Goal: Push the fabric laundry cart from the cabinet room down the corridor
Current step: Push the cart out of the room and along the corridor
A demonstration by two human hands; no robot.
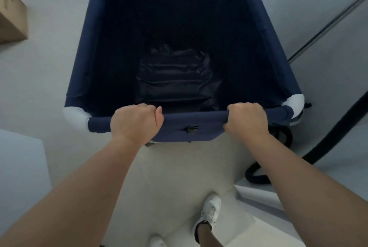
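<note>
A navy fabric laundry cart [195,122] fills the middle of the view, its open bin stretching away from me. White pipe corners show at both ends of its near rim. My left hand [136,122] is closed over the near rim left of centre. My right hand [247,120] grips the same rim right of centre. A small black buckle hangs on the fabric between my hands. The bin's bottom holds only dark wrinkled lining.
A cardboard box [12,15] stands at the far left. A white block [22,165] sits low at my left. On the right a white wall [328,27] with a metal strip and a black hose [322,147] runs close to the cart. My white shoes [209,210] are below.
</note>
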